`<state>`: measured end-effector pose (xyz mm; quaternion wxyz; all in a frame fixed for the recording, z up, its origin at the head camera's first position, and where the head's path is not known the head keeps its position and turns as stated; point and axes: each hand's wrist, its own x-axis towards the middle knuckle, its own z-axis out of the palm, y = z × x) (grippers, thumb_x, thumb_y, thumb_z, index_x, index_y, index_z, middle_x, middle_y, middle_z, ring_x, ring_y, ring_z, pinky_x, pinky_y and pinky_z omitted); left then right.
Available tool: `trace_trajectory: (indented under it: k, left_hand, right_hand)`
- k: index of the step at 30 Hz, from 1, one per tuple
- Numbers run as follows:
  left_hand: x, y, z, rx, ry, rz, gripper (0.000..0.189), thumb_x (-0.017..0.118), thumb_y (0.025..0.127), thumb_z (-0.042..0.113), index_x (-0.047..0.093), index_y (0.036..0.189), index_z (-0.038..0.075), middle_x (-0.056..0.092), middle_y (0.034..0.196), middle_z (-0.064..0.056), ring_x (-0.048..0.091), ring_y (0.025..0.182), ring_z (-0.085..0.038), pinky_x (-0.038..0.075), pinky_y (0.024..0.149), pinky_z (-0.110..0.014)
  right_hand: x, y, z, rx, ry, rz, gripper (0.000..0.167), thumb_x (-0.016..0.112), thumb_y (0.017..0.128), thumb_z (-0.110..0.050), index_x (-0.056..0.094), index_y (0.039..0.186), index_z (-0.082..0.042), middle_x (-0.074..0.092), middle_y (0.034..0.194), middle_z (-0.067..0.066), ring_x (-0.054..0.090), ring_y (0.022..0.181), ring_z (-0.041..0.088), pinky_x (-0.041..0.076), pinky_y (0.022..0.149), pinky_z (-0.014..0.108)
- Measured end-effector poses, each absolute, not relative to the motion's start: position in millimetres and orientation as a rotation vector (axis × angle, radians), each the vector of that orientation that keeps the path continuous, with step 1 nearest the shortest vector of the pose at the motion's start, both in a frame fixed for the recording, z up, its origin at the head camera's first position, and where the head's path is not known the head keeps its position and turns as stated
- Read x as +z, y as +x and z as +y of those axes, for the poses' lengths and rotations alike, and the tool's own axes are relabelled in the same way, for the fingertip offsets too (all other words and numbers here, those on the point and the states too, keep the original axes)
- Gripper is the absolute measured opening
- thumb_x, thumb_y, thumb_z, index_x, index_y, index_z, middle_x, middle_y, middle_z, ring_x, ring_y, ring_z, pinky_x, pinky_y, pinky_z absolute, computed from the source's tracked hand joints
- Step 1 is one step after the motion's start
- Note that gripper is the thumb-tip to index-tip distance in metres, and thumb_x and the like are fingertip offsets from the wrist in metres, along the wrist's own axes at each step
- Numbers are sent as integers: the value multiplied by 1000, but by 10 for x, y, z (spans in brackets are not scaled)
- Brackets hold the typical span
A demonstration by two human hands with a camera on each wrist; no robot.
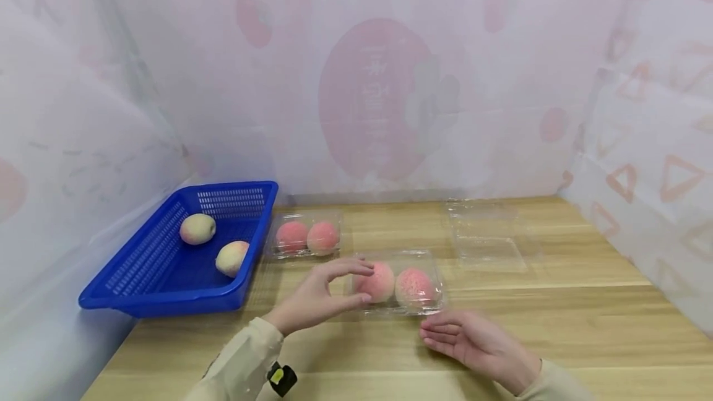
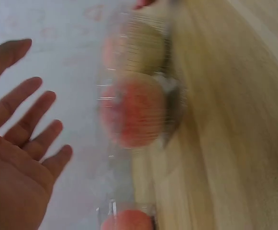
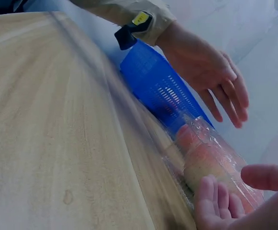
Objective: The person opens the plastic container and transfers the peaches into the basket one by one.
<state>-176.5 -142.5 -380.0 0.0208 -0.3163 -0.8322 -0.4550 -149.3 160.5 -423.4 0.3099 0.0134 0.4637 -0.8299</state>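
Biggest thing is the wood tabletop (image 1: 557,314). On its L side sits the blue basket (image 1: 167,297), w/ 2 pale peaches (image 1: 197,229) in it. Back R is a see-thru spare box (image 1: 484,246), no fruit seen in it.

Next size down is the near box (image 1: 398,293), flat on the tabletop, about mid, right in front of the person. It's see-thru, w/ 2 pink peaches (image 1: 414,288) side by side. Long way runs L to R, from one hand toward the other. Can't tell if its lid is shut. The far box (image 1: 306,252) sits behind & to the L, also w/ 2 pink ones, prob. same kind.

Now the hands. L hand (image 1: 320,296) is by the box's L end, so the box lies to the R of that grip. Fingers are spread, thumb well apart from them, nothing pinched. L wrist cam shows a gap b/w fingers & box. R hand (image 1: 473,345) is low by the near R corner, so the box lies up & L of that grip. Its fingers are pressed together, nearly straight, thumb apart in the R wrist cam, nothing pinched. Touching or not? Can't tell. R hand looks nearer, I think.

Smallest: a black wrist strap (image 1: 282,379) on the L arm.
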Motion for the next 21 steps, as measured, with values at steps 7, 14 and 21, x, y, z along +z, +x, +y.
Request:
trace_trajectory:
  k: [7,14,21]
  left_hand:
    - [-3995,-1968,-1176,-1178,-1241,-2563,67,83,77,44,63,133,15,54,140,8,30,142,-18,24,114,-46]
    - [-4092,-2060,-1044,-1033,-1296,-2600,66,85,75,43,64,132,19,55,138,8,31,141,-24,22,113,-54]
    - [-4169,-2147,-1041,-1006,-1250,-2617,60,85,75,42,67,129,20,56,136,9,39,136,-18,24,113,-52]
  right_hand:
    - [-4261,-1547,1515,-2200,54,1166,18,55,97,-1,57,113,9,66,109,20,62,106,29,43,103,43]
    - [-4310,-1581,1455,-2207,62,1169,13,56,97,0,61,108,5,67,108,18,64,102,27,44,101,42]
    - [-4336,-1634,1375,-2222,75,1174,10,57,97,0,65,103,2,68,104,16,64,100,25,46,100,41]
